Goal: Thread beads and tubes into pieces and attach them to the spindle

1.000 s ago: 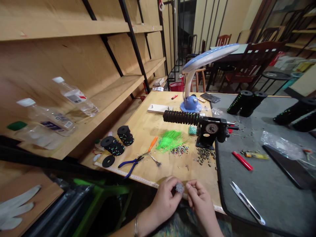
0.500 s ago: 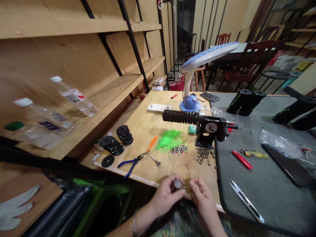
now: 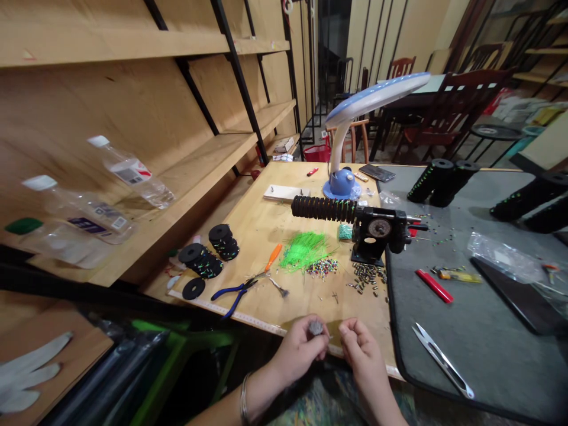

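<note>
My left hand (image 3: 298, 350) is closed round a small grey spool (image 3: 315, 327) held just over the near edge of the wooden table (image 3: 261, 225). My right hand (image 3: 357, 348) is beside it, a finger's width to the right, its fingers pinched together; what they grip is too small to make out. Ahead of the hands lie a heap of green strands (image 3: 304, 251), coloured beads (image 3: 322, 269) and small dark metal pieces (image 3: 367, 277). A black winding machine (image 3: 377, 235) with a ribbed black roller (image 3: 323, 209) stands behind them.
Blue-handled pliers (image 3: 235, 292), an orange-handled tool (image 3: 274, 257) and stacks of black discs (image 3: 208, 254) lie to the left. A grey mat (image 3: 479, 331) on the right carries thread snips (image 3: 441, 361), a red lighter (image 3: 433, 286) and black rollers (image 3: 441, 180). A blue desk lamp (image 3: 350, 148) stands behind; bottles (image 3: 128, 174) lie on the shelf.
My left hand has turned the spool, so its side rather than its pale face shows. My right hand has drawn slightly away to the right. The view shifted a little.
</note>
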A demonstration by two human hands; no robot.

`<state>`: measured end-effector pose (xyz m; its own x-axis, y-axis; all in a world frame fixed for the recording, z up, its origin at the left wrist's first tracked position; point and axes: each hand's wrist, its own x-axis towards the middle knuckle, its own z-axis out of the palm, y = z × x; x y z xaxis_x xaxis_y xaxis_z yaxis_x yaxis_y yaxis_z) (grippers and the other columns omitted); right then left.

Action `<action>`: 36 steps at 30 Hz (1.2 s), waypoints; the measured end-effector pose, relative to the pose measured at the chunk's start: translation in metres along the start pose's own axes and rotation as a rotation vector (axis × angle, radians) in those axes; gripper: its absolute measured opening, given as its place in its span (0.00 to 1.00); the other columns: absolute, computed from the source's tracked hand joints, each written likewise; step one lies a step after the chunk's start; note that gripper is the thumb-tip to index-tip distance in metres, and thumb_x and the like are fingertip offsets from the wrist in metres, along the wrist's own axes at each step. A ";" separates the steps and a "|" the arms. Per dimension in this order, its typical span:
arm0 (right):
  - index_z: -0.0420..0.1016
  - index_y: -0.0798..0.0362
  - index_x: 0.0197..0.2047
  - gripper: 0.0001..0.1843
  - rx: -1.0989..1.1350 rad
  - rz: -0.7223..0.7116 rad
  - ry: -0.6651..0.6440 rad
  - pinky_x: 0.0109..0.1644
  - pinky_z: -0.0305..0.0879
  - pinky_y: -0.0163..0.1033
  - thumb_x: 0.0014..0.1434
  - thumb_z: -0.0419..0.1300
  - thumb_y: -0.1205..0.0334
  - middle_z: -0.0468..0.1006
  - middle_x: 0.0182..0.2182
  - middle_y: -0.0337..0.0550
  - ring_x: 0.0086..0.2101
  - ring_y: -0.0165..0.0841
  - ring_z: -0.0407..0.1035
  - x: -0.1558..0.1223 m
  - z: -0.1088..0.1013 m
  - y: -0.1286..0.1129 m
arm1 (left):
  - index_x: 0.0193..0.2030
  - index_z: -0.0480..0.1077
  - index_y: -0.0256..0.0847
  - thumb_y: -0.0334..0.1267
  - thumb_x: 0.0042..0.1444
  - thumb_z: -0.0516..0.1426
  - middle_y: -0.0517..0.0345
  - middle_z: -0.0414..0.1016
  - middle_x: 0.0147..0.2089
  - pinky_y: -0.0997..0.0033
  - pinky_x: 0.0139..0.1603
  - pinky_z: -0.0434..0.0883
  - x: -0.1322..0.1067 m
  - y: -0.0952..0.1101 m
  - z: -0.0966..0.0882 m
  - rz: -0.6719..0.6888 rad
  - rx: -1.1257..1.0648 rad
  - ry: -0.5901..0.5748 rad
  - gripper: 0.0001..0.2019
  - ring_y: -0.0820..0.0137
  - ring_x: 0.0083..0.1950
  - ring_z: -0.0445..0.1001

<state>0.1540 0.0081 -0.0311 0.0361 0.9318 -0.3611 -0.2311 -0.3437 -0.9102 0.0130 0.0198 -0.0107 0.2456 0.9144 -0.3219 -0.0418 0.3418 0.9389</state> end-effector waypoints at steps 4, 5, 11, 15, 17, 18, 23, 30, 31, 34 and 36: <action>0.65 0.52 0.25 0.28 -0.010 -0.018 -0.031 0.21 0.45 0.30 0.43 0.65 0.34 0.54 0.15 0.26 0.17 0.24 0.47 -0.001 0.006 -0.005 | 0.28 0.68 0.36 0.35 0.47 0.59 0.62 0.66 0.25 0.74 0.32 0.63 -0.001 0.002 0.000 0.074 0.119 0.070 0.04 0.73 0.28 0.64; 0.66 0.52 0.25 0.28 -0.007 -0.026 -0.050 0.22 0.48 0.30 0.44 0.65 0.34 0.56 0.16 0.28 0.18 0.25 0.49 -0.001 0.008 -0.006 | 0.28 0.68 0.36 0.36 0.48 0.59 0.62 0.66 0.25 0.74 0.32 0.64 -0.002 0.003 0.000 0.064 0.130 0.076 0.06 0.73 0.28 0.64; 0.71 0.53 0.30 0.18 -0.266 -0.128 -0.275 0.30 0.58 0.34 0.55 0.60 0.46 0.66 0.22 0.34 0.25 0.30 0.60 0.001 0.006 -0.009 | 0.30 0.70 0.36 0.38 0.53 0.57 0.60 0.69 0.25 0.75 0.30 0.62 -0.010 0.010 -0.013 0.131 0.394 0.095 0.07 0.72 0.27 0.66; 0.69 0.52 0.27 0.12 -0.515 -0.221 -0.389 0.29 0.55 0.33 0.59 0.57 0.57 0.66 0.20 0.33 0.24 0.30 0.59 0.002 0.008 -0.016 | 0.29 0.71 0.37 0.37 0.55 0.57 0.59 0.71 0.26 0.74 0.31 0.60 -0.020 0.019 -0.028 0.192 0.563 0.079 0.06 0.70 0.29 0.66; 0.68 0.52 0.26 0.12 -0.607 -0.300 -0.445 0.29 0.54 0.33 0.61 0.56 0.60 0.66 0.20 0.33 0.24 0.30 0.60 0.002 0.011 -0.022 | 0.29 0.70 0.37 0.39 0.54 0.58 0.60 0.69 0.25 0.74 0.31 0.60 -0.024 0.023 -0.035 0.146 0.468 0.052 0.07 0.71 0.29 0.65; 0.68 0.52 0.25 0.13 -0.651 -0.358 -0.469 0.29 0.54 0.33 0.61 0.56 0.60 0.67 0.21 0.33 0.25 0.30 0.61 0.003 0.012 -0.026 | 0.29 0.70 0.37 0.40 0.53 0.59 0.61 0.68 0.25 0.75 0.31 0.60 -0.026 0.024 -0.039 0.112 0.377 0.028 0.08 0.72 0.29 0.64; 0.67 0.51 0.26 0.15 -0.844 -0.708 -0.535 0.32 0.56 0.36 0.65 0.52 0.60 0.67 0.24 0.38 0.29 0.33 0.63 0.015 0.014 -0.038 | 0.28 0.70 0.36 0.46 0.46 0.65 0.64 0.63 0.24 0.77 0.27 0.56 -0.030 0.025 -0.054 -0.021 -0.051 -0.022 0.15 0.77 0.26 0.58; 0.73 0.51 0.32 0.12 -0.961 -0.912 -0.410 0.35 0.59 0.39 0.65 0.51 0.63 0.71 0.27 0.44 0.32 0.36 0.63 0.046 0.001 -0.036 | 0.26 0.68 0.36 0.47 0.39 0.69 0.70 0.52 0.18 0.75 0.21 0.43 -0.035 0.036 -0.062 -0.099 -0.373 0.000 0.19 0.82 0.19 0.46; 0.73 0.51 0.32 0.11 -0.982 -0.925 -0.383 0.36 0.60 0.39 0.65 0.52 0.64 0.72 0.28 0.44 0.33 0.37 0.63 0.050 -0.001 -0.036 | 0.26 0.68 0.37 0.47 0.39 0.69 0.71 0.52 0.17 0.75 0.21 0.43 -0.035 0.038 -0.064 -0.094 -0.395 -0.005 0.19 0.82 0.18 0.46; 0.74 0.52 0.33 0.10 -1.041 -0.939 -0.335 0.38 0.60 0.40 0.63 0.54 0.66 0.74 0.29 0.46 0.34 0.37 0.64 0.061 -0.006 -0.036 | 0.26 0.68 0.37 0.46 0.39 0.69 0.71 0.52 0.16 0.75 0.21 0.43 -0.037 0.044 -0.067 -0.071 -0.439 -0.016 0.18 0.82 0.18 0.46; 0.75 0.51 0.32 0.10 -1.061 -0.939 -0.311 0.37 0.61 0.40 0.63 0.54 0.67 0.75 0.29 0.46 0.34 0.38 0.65 0.065 -0.009 -0.035 | 0.26 0.69 0.37 0.45 0.40 0.69 0.70 0.52 0.17 0.75 0.21 0.43 -0.039 0.047 -0.068 -0.059 -0.453 -0.014 0.17 0.82 0.18 0.46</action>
<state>0.1728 0.0796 -0.0245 -0.4740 0.7973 0.3736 0.5786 0.6019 -0.5504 -0.0644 0.0146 0.0375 0.2730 0.8887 -0.3683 -0.4461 0.4562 0.7700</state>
